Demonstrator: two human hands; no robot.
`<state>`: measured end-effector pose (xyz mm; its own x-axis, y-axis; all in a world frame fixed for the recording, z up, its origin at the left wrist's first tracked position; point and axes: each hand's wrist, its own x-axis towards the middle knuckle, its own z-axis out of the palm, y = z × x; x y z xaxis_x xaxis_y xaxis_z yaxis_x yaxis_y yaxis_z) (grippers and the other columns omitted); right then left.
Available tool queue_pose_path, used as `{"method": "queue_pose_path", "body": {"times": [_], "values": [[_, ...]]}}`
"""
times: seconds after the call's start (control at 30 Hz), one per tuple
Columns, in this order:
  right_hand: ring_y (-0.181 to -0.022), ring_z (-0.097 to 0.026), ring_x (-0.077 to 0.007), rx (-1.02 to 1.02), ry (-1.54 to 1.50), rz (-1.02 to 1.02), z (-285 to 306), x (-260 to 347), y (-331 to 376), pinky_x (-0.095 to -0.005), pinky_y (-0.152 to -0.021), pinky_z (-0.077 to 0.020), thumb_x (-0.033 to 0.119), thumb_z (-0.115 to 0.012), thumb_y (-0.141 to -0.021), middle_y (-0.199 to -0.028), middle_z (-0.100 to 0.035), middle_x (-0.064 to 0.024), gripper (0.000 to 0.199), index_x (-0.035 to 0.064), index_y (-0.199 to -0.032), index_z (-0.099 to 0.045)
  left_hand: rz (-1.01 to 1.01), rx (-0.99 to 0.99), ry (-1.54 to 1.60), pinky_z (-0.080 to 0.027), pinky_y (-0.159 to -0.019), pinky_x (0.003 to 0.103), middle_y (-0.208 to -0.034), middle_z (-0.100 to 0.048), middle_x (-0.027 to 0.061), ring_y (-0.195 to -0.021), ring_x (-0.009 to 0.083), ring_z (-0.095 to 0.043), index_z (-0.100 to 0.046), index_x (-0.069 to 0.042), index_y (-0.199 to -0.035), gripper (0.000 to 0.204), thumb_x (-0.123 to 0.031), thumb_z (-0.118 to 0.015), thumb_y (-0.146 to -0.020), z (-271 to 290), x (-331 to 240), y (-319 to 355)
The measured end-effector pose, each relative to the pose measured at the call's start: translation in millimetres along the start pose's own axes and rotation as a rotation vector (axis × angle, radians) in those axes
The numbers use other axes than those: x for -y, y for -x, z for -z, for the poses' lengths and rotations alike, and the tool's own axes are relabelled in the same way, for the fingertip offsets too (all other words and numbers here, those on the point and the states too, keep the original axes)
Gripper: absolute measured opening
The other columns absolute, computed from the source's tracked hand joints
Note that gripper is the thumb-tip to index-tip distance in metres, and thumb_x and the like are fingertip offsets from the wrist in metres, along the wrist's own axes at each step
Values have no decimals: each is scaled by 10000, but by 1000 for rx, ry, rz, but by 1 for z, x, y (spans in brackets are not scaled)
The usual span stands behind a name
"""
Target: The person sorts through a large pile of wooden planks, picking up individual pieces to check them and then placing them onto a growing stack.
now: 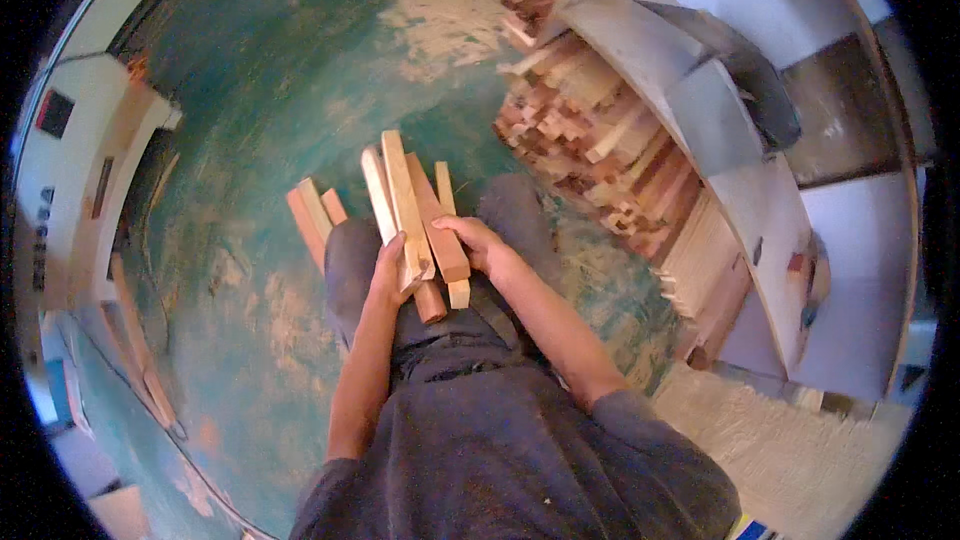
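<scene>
Above my lap I hold a loose bundle of short squared wood sticks with both hands. My left hand (389,268) is closed round the near part of the pale sticks (401,190). Closed on the other side, my right hand (474,243) grips a reddish wood stick (438,223), its thumb lying across the top. A slim pale stick (459,294) runs beneath that one, and a darker reddish stick (430,303) pokes out at the near end between my hands. My fingertips under the bundle are hidden.
Several more sticks (312,210) lie beside my left knee on the worn green floor (260,340). A large stack of cut wood (590,130) stands to the right, against a leaning board (735,215). Long strips (135,340) and a dark cable (205,480) lie at the left, near a pale cabinet (85,180).
</scene>
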<state>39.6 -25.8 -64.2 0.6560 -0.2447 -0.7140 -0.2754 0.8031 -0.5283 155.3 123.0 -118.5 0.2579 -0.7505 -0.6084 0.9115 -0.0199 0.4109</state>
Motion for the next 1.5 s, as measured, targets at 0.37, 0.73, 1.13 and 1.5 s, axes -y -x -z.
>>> {"method": "queue_pose_path", "body": {"times": [0.37, 0.73, 1.13, 1.5], "values": [[-772, -628, -169, -1, 44, 292, 9, 51, 92, -306, -632, -530, 274, -694, -745, -962, -626, -94, 554, 24, -1208, -522, -80, -76, -539, -576, -584, 345, -882, -631, 87, -751, 207, -659, -535, -7, -1112, 363, -208, -682, -847, -45, 3, 40], [-817, -633, -199, 245, 50, 267, -14, 14, 77, -347, -653, -561, 293, -697, -723, -1007, -580, -126, 676, 8, -1280, -441, -174, -358, -673, -469, -930, 421, -1300, -461, 209, -1146, 335, -527, -403, 44, -1280, 647, -373, -672, -866, -30, 4, 37], [-1188, -507, -216, 60, 877, 606, -43, 29, 107, -333, -992, -412, 293, -759, -752, -1303, -524, -190, 842, -35, -1412, -353, -363, 43, -77, -453, -982, 415, -1276, -540, 153, -1137, 286, -547, -346, -7, -1402, 572, -371, -475, -981, -118, -61, 53], [-1187, -544, -253, 93, 669, 636, -40, 17, 91, -335, -1006, -412, 262, -727, -808, -1291, -557, -212, 732, -61, -1379, -403, -228, 133, 74, -534, -870, 424, -1086, -621, 184, -983, 309, -636, -478, -14, -1236, 435, -202, -630, -875, -94, -45, 34]]}}
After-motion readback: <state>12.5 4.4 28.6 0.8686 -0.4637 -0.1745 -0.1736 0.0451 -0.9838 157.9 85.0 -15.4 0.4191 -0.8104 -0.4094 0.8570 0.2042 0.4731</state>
